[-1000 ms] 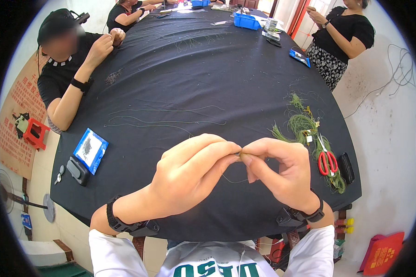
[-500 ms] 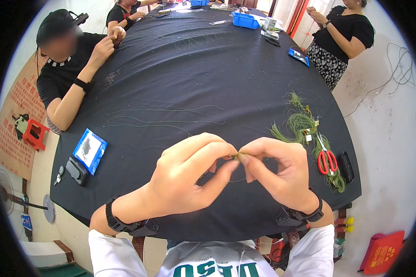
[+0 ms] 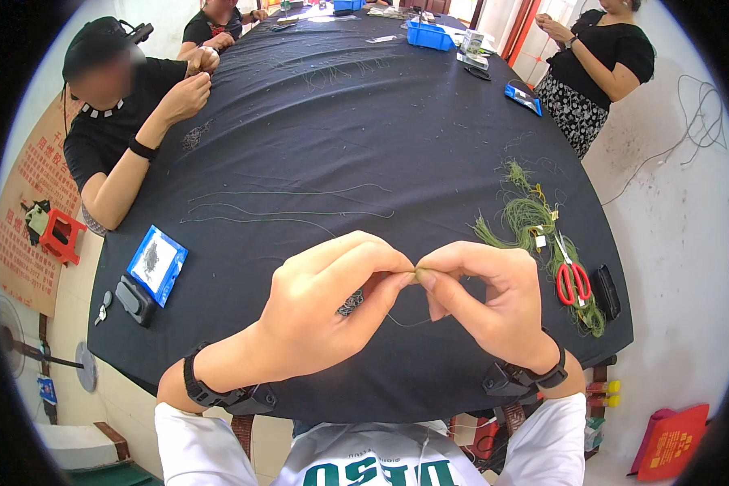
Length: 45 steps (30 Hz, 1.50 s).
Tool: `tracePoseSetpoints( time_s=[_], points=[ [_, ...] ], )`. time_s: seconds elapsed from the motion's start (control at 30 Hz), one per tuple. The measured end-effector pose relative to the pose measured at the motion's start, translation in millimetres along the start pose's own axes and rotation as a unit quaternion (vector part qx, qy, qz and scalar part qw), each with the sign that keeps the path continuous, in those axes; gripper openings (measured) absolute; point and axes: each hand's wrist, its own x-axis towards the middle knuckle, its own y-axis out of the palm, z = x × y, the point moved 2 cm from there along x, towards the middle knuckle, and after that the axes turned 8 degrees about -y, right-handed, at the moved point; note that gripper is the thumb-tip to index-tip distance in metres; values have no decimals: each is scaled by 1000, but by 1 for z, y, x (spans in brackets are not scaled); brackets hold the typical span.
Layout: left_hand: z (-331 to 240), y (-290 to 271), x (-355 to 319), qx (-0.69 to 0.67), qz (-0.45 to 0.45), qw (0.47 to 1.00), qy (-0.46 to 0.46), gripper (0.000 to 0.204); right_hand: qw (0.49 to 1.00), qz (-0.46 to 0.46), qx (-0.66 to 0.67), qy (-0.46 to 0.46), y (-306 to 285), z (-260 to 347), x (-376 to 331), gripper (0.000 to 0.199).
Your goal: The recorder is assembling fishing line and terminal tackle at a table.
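Over the near middle of the table, my left hand (image 3: 324, 304) and my right hand (image 3: 494, 300) meet fingertip to fingertip, each in a closed pinch. A thin green thread (image 3: 398, 323) curves below the pinched fingers; the part at the fingertips is mostly hidden, and I cannot make out whether something small is held with it. Partly behind my left hand lies a small heap of dark metal bits (image 3: 351, 304). Beyond my hands, several long green threads (image 3: 300, 213) stretch across the black cloth.
Green thread bundles (image 3: 522, 219) lie to the right with red-handled scissors (image 3: 573, 283) and a black case (image 3: 607, 293). At left are a blue-edged packet (image 3: 158, 263) and a dark grey case (image 3: 135, 301). A blue bin (image 3: 429, 36) stands far off. Co-workers sit or stand around the table.
My left thumb and fingers have closed in nearer the right fingertips, and the thread's loop below has shifted. More of the dark heap shows. The left co-worker's hand has moved.
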Motion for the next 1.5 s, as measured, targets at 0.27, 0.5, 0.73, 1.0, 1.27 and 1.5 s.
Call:
tracePoseSetpoints(
  time_s=[0.27, 0.5, 0.73, 1.0, 1.27, 1.5],
  points=[
    [2, -3, 1, 7, 4, 999, -31, 12, 998, 8, -22, 62, -11, 8, 7, 6],
    [7, -3, -2, -88, 43, 987, -130, 9, 994, 17, -106, -11, -20, 5, 12, 6],
    [10, -6, -1, -343, 52, 908, -236, 11, 996, 33, -84, -1, -19, -1, 13, 8],
    [13, -1, -4, -364, 30, 896, -254, 11, 970, 72, 134, 188, -8, -4, 10, 12],
    [17, 2, -6, -80, -48, 992, -82, 10, 993, 64, -54, 81, 8, -2, 0, 8],
    [7, 2, -1, 63, -90, 992, 69, 14, 957, 26, -248, -152, 11, 14, -3, 15]
  ],
)
